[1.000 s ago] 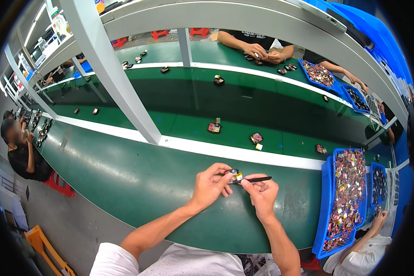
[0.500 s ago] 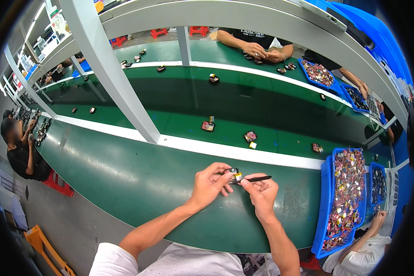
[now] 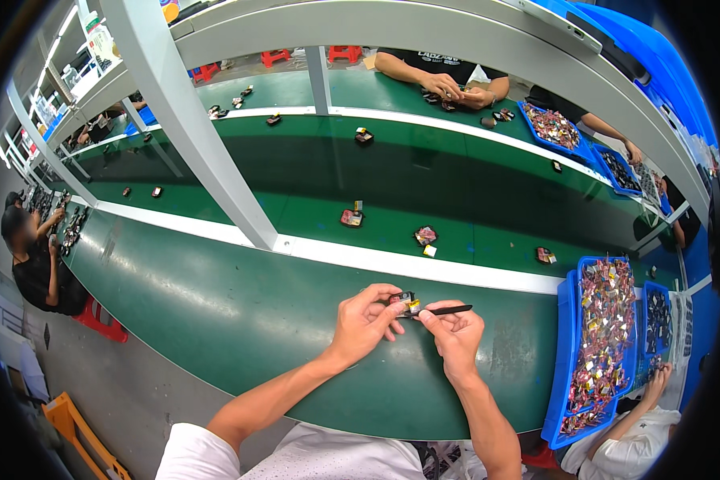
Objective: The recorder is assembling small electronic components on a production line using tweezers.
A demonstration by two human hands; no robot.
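Note:
Over the green tabletop [image 3: 296, 308], my left hand [image 3: 358, 326] is closed on a small black housing [image 3: 401, 297] with reddish and yellow-white parts inside. My right hand [image 3: 458, 344] pinches a slim black hand tool [image 3: 456, 310], pen-like in outline; whether it is a pair of tweezers cannot be made out. The tool points left and its tip meets the housing beside the yellow part [image 3: 414, 306]. My fingers cover some of the housing and the tool's front end.
Right of my hands stands a blue tray [image 3: 564, 360] heaped with small wired parts. Behind a white rail [image 3: 424, 266] runs a green conveyor belt [image 3: 296, 188] carrying several housings. A grey slanted post [image 3: 188, 120] rises at left. Co-workers' hands [image 3: 460, 92] work across the belt.
The housings on the conveyor belt have shifted a little to the left. My hands stay almost in place, still holding the housing and the black tool.

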